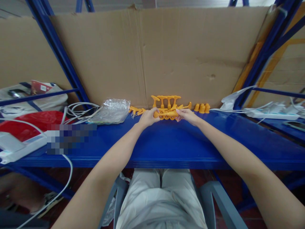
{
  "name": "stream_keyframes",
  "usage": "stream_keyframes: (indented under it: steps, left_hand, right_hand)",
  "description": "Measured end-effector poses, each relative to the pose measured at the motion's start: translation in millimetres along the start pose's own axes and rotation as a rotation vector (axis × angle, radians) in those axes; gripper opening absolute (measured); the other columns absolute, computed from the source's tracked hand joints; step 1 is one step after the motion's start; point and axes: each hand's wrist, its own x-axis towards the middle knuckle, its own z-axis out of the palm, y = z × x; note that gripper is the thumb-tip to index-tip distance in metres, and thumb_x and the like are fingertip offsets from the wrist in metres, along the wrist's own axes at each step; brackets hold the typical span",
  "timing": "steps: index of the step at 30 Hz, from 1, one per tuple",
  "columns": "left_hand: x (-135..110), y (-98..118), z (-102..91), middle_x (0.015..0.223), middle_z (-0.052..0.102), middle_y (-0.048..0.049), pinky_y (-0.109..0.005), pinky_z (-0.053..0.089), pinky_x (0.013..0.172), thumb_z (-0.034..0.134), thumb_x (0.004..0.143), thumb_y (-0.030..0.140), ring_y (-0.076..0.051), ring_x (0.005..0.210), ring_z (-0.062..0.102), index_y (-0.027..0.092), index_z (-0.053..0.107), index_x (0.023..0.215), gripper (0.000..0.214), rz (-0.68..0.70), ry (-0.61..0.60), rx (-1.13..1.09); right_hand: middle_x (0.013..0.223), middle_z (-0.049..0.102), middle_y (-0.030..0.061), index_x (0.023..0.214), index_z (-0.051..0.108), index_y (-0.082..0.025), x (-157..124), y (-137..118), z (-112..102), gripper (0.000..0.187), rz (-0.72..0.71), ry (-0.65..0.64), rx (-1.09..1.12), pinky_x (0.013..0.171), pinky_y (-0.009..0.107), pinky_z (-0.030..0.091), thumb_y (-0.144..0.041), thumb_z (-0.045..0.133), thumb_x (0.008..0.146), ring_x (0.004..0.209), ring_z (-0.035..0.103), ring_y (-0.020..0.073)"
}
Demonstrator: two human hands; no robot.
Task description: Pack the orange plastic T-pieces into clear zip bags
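Observation:
My left hand (149, 117) and my right hand (187, 116) are at the back of the blue shelf, closed on the two ends of a row of small orange plastic pieces (168, 117). Round ends with dark centres face me, and my fingers partly cover the outer ones. Right behind them stand several orange T-topped pieces (169, 101), side by side. More long orange pieces (137, 110) lie left of my left hand, near a small metal chain (134, 116). To the right of my right hand stand several orange cup-like pieces (202, 108).
Clear plastic bags (111, 111) and white cables (78, 109) lie on the left. Power strips (274, 113) sit at both sides. A cardboard panel (171, 54) closes the back, between blue posts (59, 54). Another person's leg (23, 190) shows at lower left.

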Motion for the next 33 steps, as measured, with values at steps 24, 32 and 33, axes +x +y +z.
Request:
stream_keyframes:
  steps: [24, 32, 33]
  left_hand:
    - [0.9, 0.5, 1.0, 0.062, 0.057, 0.0051, -0.024, 0.033, 0.058, 0.063, 0.071, 0.026, -0.015, 0.059, 0.054, 0.022, 0.061, 0.098, 0.028, -0.017, 0.006, -0.081]
    - [2.1, -3.6, 3.3, 0.061, 0.057, 0.005, -0.024, 0.034, 0.057, 0.063, 0.07, 0.027, -0.015, 0.058, 0.054, 0.023, 0.061, 0.098, 0.029, -0.016, 0.01, -0.063]
    - [2.1, -4.0, 3.4, 0.062, 0.058, 0.005, -0.024, 0.034, 0.057, 0.063, 0.07, 0.028, -0.015, 0.059, 0.054, 0.023, 0.062, 0.098, 0.028, -0.016, 0.013, -0.063]
  right_hand:
    - [0.055, 0.065, 0.0058, 0.077, 0.063, -0.013, -16.7, -28.3, 4.7, 0.045, 0.323, -0.082, 0.062, 0.044, 0.018, 0.046, -0.045, 0.043, 0.101, 0.045, 0.058, 0.0097]
    - [0.065, 0.071, 0.0097, 0.086, 0.064, -0.014, -11.7, -16.5, 3.2, 0.053, 0.316, -0.131, 0.029, 0.045, 0.02, 0.049, -0.058, 0.038, 0.098, 0.051, 0.065, 0.0135]
    - [0.069, 0.073, 0.0105, 0.089, 0.064, -0.014, -11.9, -16.5, 2.4, 0.051, 0.321, -0.139, 0.029, 0.047, 0.02, 0.05, -0.057, 0.037, 0.099, 0.053, 0.066, 0.014]
